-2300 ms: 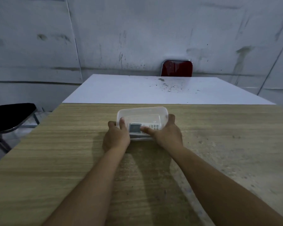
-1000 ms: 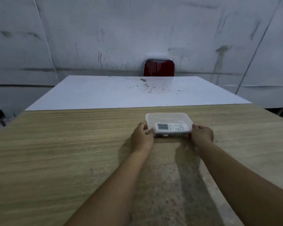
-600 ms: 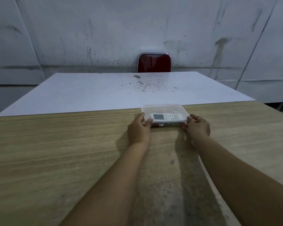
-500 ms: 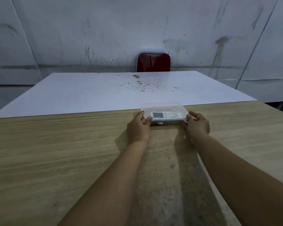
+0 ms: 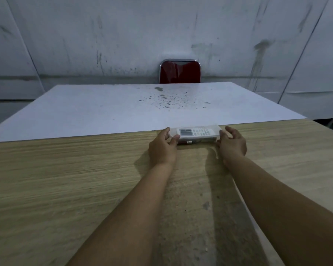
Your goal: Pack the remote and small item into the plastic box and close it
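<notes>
A clear plastic box [image 5: 210, 138] with its lid on lies on the wooden table, at the edge of the white board. Through the lid I see a white remote [image 5: 195, 132] with a grey screen and buttons. A small dark red item [image 5: 186, 142] shows along the box's near side. My left hand [image 5: 162, 148] grips the box's left end, thumb on the lid. My right hand [image 5: 232, 144] is at the right end, fingers curled and partly lifted off the box.
The wooden table [image 5: 65, 179] stretches wide to both sides. A large white board [image 5: 104, 110] with dark specks covers the far half. A red chair back [image 5: 180, 72] stands behind it against a stained white wall.
The closed box has slid away from me to the white board's edge, both hands moving with it. The fingers of my right hand have loosened from the right end.
</notes>
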